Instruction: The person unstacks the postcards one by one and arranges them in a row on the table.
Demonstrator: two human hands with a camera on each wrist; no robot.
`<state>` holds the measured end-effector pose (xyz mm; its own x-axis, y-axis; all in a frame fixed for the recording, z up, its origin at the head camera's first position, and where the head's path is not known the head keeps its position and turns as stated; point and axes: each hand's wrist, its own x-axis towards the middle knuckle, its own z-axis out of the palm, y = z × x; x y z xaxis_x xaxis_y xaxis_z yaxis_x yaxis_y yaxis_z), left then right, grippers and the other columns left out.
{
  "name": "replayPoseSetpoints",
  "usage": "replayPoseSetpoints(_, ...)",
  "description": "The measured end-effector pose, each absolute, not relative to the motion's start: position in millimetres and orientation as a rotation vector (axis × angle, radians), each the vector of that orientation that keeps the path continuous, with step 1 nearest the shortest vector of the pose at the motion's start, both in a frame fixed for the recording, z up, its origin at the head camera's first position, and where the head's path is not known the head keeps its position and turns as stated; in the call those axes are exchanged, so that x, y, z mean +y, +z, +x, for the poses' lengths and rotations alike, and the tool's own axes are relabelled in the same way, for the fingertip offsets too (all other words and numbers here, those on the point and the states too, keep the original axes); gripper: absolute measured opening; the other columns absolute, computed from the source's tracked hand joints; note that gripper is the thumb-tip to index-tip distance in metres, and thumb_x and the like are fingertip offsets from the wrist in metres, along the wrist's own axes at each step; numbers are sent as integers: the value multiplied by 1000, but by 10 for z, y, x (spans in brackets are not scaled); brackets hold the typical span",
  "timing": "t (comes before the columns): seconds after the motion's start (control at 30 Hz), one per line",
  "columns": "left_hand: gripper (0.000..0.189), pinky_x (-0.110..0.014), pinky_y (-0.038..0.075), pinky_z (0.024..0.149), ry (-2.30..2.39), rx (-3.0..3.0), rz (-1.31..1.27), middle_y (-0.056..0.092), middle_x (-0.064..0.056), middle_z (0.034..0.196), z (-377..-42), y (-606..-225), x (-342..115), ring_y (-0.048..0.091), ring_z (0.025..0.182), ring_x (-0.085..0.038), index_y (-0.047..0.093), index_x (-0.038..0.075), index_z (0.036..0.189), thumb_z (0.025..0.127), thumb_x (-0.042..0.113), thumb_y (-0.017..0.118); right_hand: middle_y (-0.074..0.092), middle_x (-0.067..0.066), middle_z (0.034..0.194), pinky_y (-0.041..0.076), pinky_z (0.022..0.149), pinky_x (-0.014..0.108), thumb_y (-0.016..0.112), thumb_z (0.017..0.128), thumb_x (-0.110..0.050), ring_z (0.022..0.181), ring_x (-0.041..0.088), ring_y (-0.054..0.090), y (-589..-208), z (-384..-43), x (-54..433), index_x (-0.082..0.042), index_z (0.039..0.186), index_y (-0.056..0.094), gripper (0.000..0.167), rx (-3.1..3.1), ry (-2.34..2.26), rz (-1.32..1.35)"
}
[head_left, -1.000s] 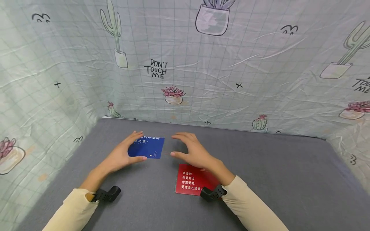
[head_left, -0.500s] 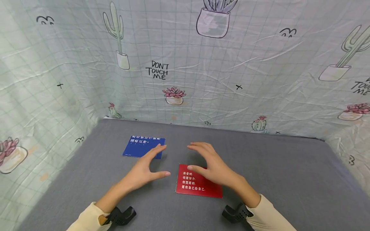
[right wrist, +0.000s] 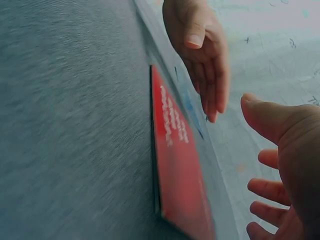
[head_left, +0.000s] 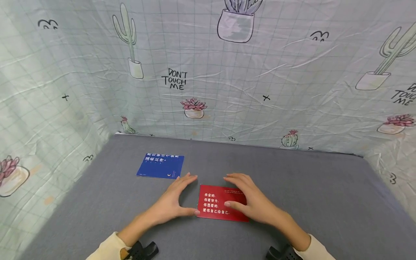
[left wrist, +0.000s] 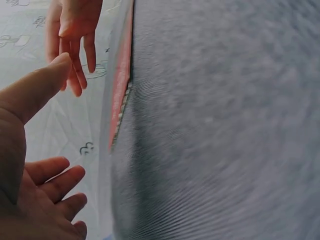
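A red card (head_left: 211,202) with white Chinese lettering lies flat on the grey table, between my two hands. Its edge looks layered and thick in the right wrist view, where the red card (right wrist: 180,170) appears side-on. At its left side is my left hand (head_left: 172,202), fingers spread and thumb tip at the card's lower left corner. My right hand (head_left: 255,202) hovers over the right part, covering some of it, thumb apart from the fingers. Neither hand grips anything. Farther back on the left, a blue card (head_left: 159,168) with white lettering lies just beyond my left fingertips.
The grey tabletop (head_left: 308,187) extends to the right and front. A pale curtain (head_left: 227,119) printed with cacti stands along the back and both sides. A black wrist camera (head_left: 143,251) is strapped on my left wrist, another black camera (head_left: 282,252) on my right.
Both hands have moved from beside the blue card toward the right and nearer, to either side of the red card. The blue card is uncovered now; both cards stay in place.
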<state>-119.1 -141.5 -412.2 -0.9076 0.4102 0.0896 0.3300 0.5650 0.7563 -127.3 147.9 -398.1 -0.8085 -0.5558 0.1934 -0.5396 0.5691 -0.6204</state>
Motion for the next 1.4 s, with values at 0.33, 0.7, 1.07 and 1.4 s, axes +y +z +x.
replayPoseSetpoints(0.33, 97, -62, 18, 108, 1262, 2649, 682, 30, -16, 152, -1173, -4211, -1388, 19, 141, -38, 41, 10, 145, 65, 39, 87, 39, 4, 144, 52, 88, 38, 71, 83, -45, 131, 17, 30, -4114, -1165, 1662, -16, 142, 44, 71, 2762, -1097, -977)
replayPoseSetpoints(0.7, 94, -63, 28, 103, 1302, 2591, 667, 27, -11, 154, -1154, -4305, -1358, 24, 140, -31, 39, 15, 146, 68, 39, 85, 37, 1, 146, 49, 92, 39, 71, 78, -55, 133, 15, 27, -4187, -1155, 1737, -22, 142, 43, 77, 2753, -1038, -943)
replayPoseSetpoints(1.07, 96, -60, 24, 107, 1197, 2636, 726, 29, -9, 153, -1141, -4329, -1317, 20, 142, -32, 37, 12, 147, 68, 34, 86, 34, 1, 146, 53, 85, 33, 74, 76, -53, 133, 16, 24, -4276, -1115, 1741, -25, 144, 41, 81, 2714, -1009, -963)
replayPoseSetpoints(1.4, 98, -59, 20, 109, 1146, 2685, 719, 30, -10, 153, -1141, -4341, -1276, 18, 142, -30, 35, 10, 148, 68, 34, 86, 38, 0, 142, 51, 89, 37, 77, 75, -48, 130, 18, 28, -4309, -1128, 1773, -23, 142, 44, 79, 2797, -948, -1041)
